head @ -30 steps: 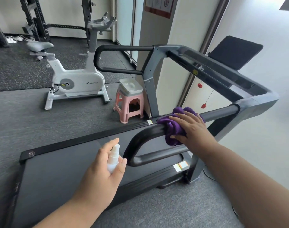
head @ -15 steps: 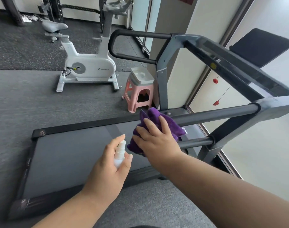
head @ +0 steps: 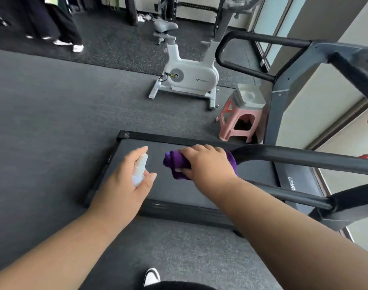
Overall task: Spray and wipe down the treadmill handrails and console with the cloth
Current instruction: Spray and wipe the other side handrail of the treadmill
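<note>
Head view, looking down over both forearms at a treadmill [head: 200, 185]. Right hand [head: 208, 164] wrapped over a purple cloth [head: 178, 162], fingers curled round it, pressing it against the curved near end of the black handrail [head: 294, 156]; cloth bunched, sticking out left of the fingers and showing again at the wrist side. Left hand [head: 135, 176] just beside, not touching, gripping a small white spray bottle [head: 139, 169] between thumb and fingers, nozzle end uppermost, over the dark running belt. Handrail running right from the cloth toward a grey upright at the frame edge; a second, lower bar beneath it. Far handrail [head: 241, 57] looped on the opposite side, joined to the grey console frame [head: 336, 59], only partly in frame. Beyond the deck: pink plastic stool [head: 239, 122] with a white box on top, white exercise bike [head: 189, 74] on dark rubber floor. Legs of another person [head: 59, 24] at top left, blurred. White shoe toe [head: 151, 276] at bottom centre.
</note>
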